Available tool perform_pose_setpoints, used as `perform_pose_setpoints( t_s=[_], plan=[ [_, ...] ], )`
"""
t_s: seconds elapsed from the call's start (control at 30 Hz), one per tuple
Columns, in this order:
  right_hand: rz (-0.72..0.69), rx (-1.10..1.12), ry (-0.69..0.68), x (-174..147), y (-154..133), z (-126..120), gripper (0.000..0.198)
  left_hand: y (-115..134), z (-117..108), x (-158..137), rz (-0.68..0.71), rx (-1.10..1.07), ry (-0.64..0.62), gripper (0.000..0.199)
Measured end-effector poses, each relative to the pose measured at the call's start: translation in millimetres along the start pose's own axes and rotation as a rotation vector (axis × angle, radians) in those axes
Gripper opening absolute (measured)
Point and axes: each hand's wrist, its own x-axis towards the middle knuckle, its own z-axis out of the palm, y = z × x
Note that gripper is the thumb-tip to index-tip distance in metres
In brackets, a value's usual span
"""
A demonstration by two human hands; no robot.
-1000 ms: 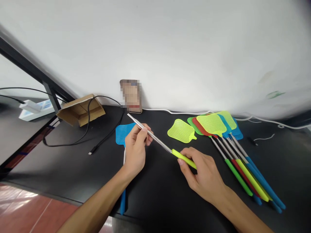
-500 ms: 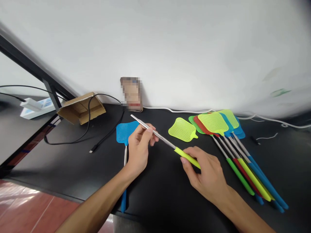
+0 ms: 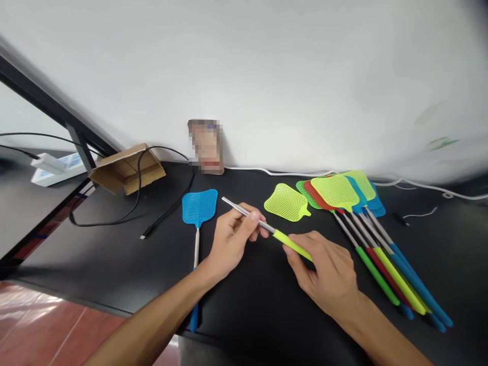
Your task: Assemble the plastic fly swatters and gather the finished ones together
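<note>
Left hand (image 3: 231, 246): metal rod (image 3: 267, 227) pinched between thumb and fingers. Right hand (image 3: 328, 264): closed around the yellow handle (image 3: 292, 245). The rod lies between the hands, its bare tip toward 10 o'clock. The loose yellow swatter head (image 3: 286, 203) lies at 12 o'clock of the handle. Step in hand, as judged: setting the rod's length. Next move likely calls for keeping rod and handle aligned.
</note>
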Motion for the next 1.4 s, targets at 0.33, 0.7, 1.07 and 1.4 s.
perform_pose_setpoints(
  t_s=[0.33,0.7,1.07,1.4],
  plan=[
    [0.013,0.038,-0.011,0.7,-2.1,0.5,0.022,-0.3,0.6,0.5,0.0,-0.034,-0.1,0.025],
    [0.168,0.229,-0.125,-3.1,-11.6,2.9,0.01,-3.9,1.1,-2.7,0.059,-0.003,-0.174,0.026],
    [0.606,0.579,-0.326,8.2,-5.7,1.1,0.027,-1.7,3.1,-3.0,-0.007,0.119,-0.165,0.036],
    [0.324,-0.299,-0.246,35.1,52.0,30.8,0.047,-0.2,4.2,-4.8,-0.131,0.235,-0.234,0.041]
  ],
)
